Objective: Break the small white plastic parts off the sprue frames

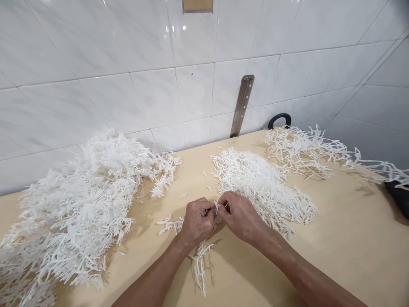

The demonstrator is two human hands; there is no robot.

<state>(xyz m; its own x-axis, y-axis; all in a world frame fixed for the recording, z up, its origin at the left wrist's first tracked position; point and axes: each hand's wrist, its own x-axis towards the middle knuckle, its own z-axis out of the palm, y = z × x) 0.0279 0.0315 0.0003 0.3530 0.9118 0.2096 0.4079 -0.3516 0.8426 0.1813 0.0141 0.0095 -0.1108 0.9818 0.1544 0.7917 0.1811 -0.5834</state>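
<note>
My left hand (pixel 198 218) is closed near the middle of the table, its fingers pinching a small white plastic sprig (pixel 217 207). My right hand (pixel 239 214) meets it from the other side, thumb and forefinger pressed on the same sprig. Beneath and below my left hand lies a white branched plastic piece (pixel 200 264), partly hidden by the hand. Just beyond my right hand spreads a pile of small white sprigs (pixel 255 179). What else sits inside my left fist is hidden.
A large heap of white sprigs (pixel 86 204) covers the table's left side. Branched white strips (pixel 303 147) lie at the back right, near a black handle (pixel 280 118). A metal strip (pixel 242 106) leans on the tiled wall. Something black (pixel 398 198) sits at the right edge.
</note>
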